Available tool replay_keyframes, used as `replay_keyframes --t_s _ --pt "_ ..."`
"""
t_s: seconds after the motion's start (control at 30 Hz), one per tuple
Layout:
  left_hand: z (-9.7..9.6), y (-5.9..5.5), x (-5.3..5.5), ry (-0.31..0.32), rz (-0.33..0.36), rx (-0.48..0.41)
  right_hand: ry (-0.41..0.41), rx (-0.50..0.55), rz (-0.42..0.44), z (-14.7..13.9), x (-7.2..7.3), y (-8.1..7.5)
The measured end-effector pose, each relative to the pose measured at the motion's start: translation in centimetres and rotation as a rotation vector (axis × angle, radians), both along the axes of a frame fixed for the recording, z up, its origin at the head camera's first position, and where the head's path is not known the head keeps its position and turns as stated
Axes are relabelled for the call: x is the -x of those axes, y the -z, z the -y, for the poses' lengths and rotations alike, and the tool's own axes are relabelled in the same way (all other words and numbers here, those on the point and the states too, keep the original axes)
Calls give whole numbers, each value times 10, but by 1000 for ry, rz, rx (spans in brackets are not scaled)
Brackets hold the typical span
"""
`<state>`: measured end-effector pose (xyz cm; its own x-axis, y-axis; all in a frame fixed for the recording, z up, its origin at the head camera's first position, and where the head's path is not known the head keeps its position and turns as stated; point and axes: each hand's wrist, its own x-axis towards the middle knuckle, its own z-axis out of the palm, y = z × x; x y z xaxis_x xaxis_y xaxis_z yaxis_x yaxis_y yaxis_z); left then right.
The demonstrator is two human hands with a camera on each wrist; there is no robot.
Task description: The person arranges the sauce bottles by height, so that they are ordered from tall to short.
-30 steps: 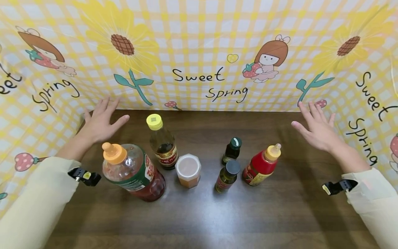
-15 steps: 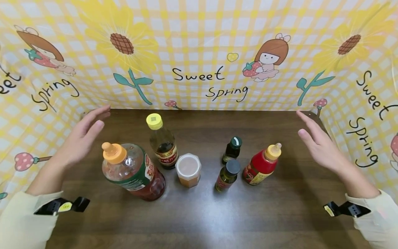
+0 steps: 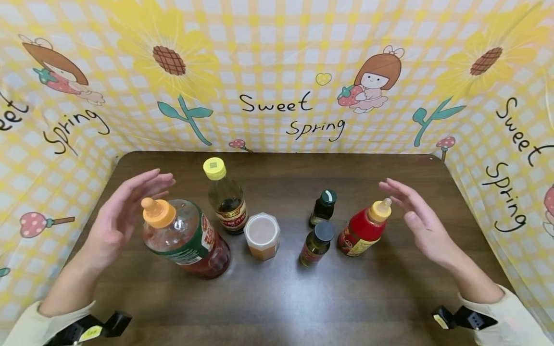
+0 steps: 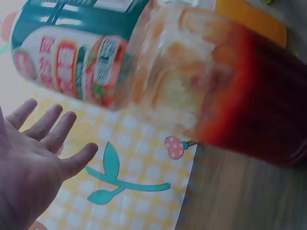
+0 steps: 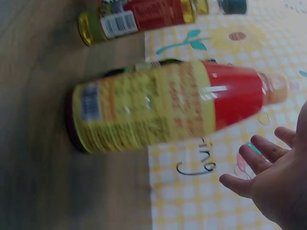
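My left hand [image 3: 123, 214] is raised beside the large ketchup bottle [image 3: 190, 257] with an orange pump-like cap, its fingers loosely bent and holding nothing. That bottle, partly full of red sauce, fills much of the left wrist view, with the left palm [image 4: 29, 167] turned towards it. On the other side, my right hand [image 3: 421, 223] hovers by the red squeeze bottle [image 3: 361, 233] with a yellow cap and clear nozzle. The right fingertips reach close to that nozzle in the head view. In the right wrist view, the right hand [image 5: 276, 167] is spread, nothing in it.
Between the hands stand a yellow-capped soy sauce bottle [image 3: 229, 206], a white-lidded jar [image 3: 262, 238] and two small dark-capped bottles, one behind [image 3: 323, 206] and one in front [image 3: 316, 247]. The brown table [image 3: 277, 302] is enclosed by a yellow checked cloth [image 3: 268, 57].
Both hands have drawn back from the far table corners, turned their palms inward and come in beside the outer bottles. The bottles and jar have stayed in place.
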<state>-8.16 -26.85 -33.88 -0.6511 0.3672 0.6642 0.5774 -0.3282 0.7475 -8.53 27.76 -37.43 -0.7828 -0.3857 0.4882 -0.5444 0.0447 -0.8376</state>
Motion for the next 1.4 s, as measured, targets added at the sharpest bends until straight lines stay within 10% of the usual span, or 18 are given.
replay_keyframes --t_s 0.77,1.4 --pt "-29 36 -21 68 110 -19 72 -65 192 30 -11 39" --pt "-23 29 -15 -120 45 -33 98 -110 167 32 -10 42"
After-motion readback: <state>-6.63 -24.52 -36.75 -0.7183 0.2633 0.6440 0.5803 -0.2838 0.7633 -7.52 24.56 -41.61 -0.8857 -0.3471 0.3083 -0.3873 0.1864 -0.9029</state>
